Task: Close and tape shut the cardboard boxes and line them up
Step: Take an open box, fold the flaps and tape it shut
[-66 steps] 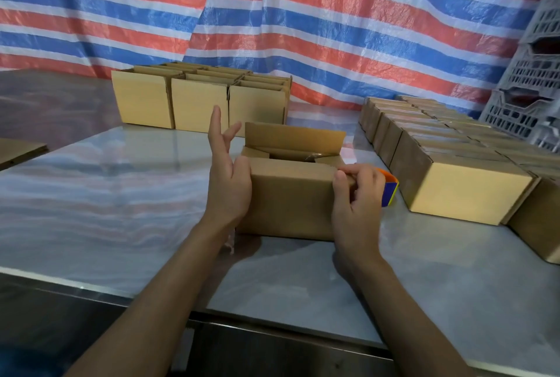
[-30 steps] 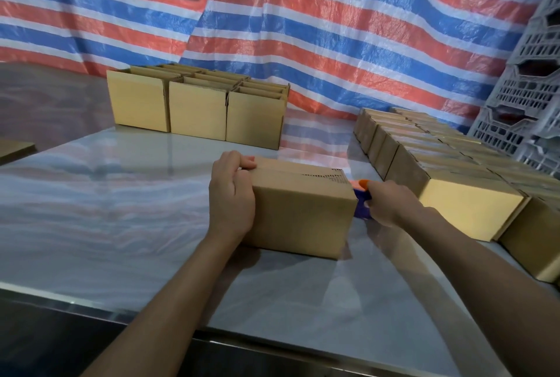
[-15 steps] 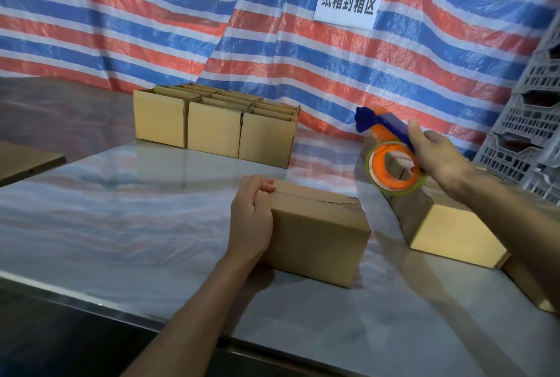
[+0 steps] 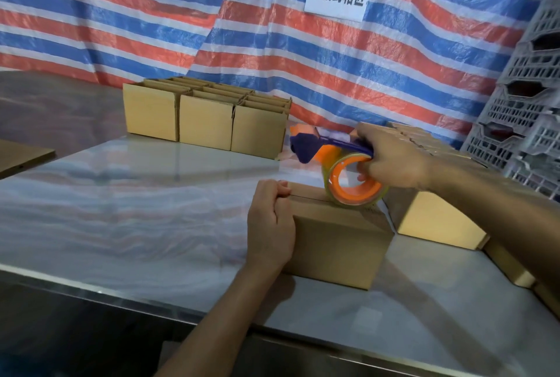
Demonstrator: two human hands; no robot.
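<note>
The closed box (image 4: pixel 336 249) sits on the counter (image 4: pixel 151 210). The left hand (image 4: pixel 269 225) clamps its end, the grip curled over the top edge with the fingertips at the seam. Just right of that grip, the right hand (image 4: pixel 391 158) is wrapped round the tape dispenser (image 4: pixel 348 176), whose roll appears to rest on the box top at the end away from the left grip. The tape could start off the seam and run crooked. The flaps could lift beyond the left grip's hold. A hard pull toward that grip could skid the box or catch its fingertips.
</note>
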